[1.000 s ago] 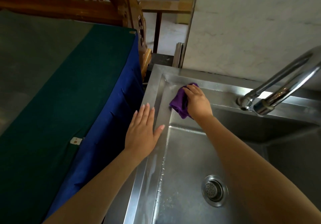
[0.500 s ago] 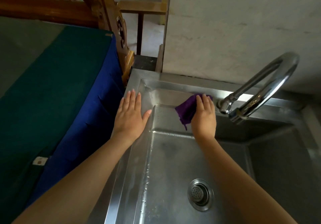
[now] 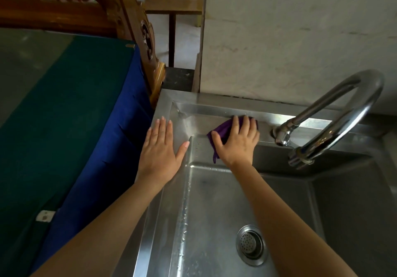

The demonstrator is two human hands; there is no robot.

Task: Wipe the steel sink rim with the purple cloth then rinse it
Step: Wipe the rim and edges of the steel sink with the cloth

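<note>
The steel sink rim [image 3: 217, 104] runs along the back wall and down the left side of the basin. My right hand [image 3: 237, 142] presses the purple cloth [image 3: 222, 129] flat on the back ledge of the rim, just left of the tap; most of the cloth is hidden under the palm, with a corner hanging over the basin edge. My left hand [image 3: 160, 152] lies flat, fingers spread, on the left rim near the back corner, holding nothing.
A curved steel tap [image 3: 335, 113] arches over the basin right of my right hand. The drain strainer [image 3: 251, 244] sits in the wet basin floor. A table under green and blue cloth [image 3: 71, 126] abuts the sink's left side; carved wooden furniture stands behind it.
My right hand has slid the purple cloth rightward along the back ledge toward the tap. My left hand has stayed flat on the left rim while the view shifted.
</note>
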